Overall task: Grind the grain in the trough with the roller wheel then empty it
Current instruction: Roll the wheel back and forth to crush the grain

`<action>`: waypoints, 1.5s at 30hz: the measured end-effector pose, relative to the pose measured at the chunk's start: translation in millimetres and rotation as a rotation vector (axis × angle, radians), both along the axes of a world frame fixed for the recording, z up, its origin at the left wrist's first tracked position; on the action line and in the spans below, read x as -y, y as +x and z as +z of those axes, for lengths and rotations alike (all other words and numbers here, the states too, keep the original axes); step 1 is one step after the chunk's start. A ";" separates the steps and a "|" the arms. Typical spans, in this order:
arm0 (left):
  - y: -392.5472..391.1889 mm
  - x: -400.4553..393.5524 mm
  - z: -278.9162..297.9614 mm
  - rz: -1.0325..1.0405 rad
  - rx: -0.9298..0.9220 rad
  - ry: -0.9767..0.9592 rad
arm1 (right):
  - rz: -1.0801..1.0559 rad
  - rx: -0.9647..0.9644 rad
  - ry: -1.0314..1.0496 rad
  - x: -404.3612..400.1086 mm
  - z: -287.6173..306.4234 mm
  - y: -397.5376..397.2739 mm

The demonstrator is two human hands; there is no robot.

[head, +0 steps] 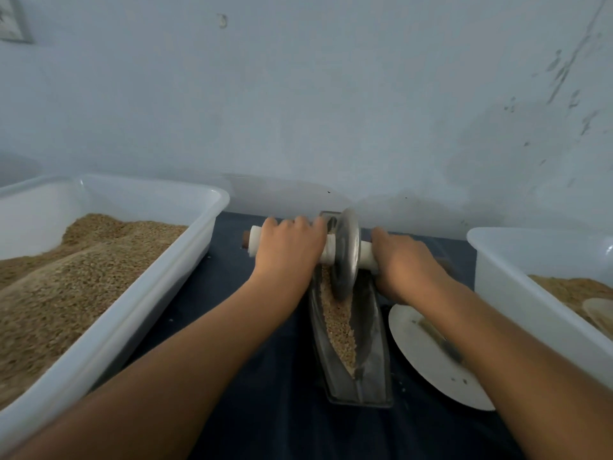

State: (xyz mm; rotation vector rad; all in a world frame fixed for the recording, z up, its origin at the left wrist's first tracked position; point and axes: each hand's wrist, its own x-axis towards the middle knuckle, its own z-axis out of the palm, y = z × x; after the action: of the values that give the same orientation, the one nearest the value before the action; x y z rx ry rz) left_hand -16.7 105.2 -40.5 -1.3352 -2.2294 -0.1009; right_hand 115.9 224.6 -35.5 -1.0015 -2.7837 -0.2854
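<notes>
- Trough (pixel 368 353) of grey metal, long and narrow, lies lengthwise on the dark blue cloth (pixel 265 376), its far end close to the pale wall (pixel 298 94) and its near end toward the person.
- Room at its sides is tight: a white tub (pixel 139 293) heaped with grain flanks it on the left, with a strip of bare cloth between; on the right a white plate (pixel 428 356) lies just beside the trough, and a second white tub (pixel 517 277) stands beyond that.
- Grain (pixel 338 327), tan and coarse, fills the trough's groove in a narrow band from the wheel down to the near tip.
- Roller wheel (pixel 345 254), a dull grey metal disc, stands on edge in the far half of the groove, its rim in the grain, with a white axle handle (pixel 331 247) through its centre.
- Left hand (pixel 285 250) wraps round the handle left of the disc.
- Right hand (pixel 404 263) clasps the handle on the right.
- A dark utensil (pixel 441 340) rests on the plate, blurred.
</notes>
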 end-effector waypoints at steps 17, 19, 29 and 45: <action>48.6 75.8 -6.8 -0.069 -0.072 -0.027 | 0.127 -0.047 0.228 75.8 -11.6 66.1; 40.6 66.8 -6.1 -0.036 -0.052 -0.037 | 0.115 -0.039 0.223 66.1 -11.2 58.1; -6.0 -1.4 8.9 -0.015 0.097 -0.087 | 0.033 0.056 -0.014 -9.3 4.8 -8.0; -21.4 0.3 0.6 -0.062 0.233 -0.041 | 0.044 0.081 0.141 -5.7 18.3 -23.8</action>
State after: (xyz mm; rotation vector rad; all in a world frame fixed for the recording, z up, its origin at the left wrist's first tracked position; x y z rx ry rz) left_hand -38.1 104.9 -39.9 -1.4807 -2.3928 -0.2456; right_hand 92.1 230.3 -17.1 -0.9139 -2.8062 -0.5191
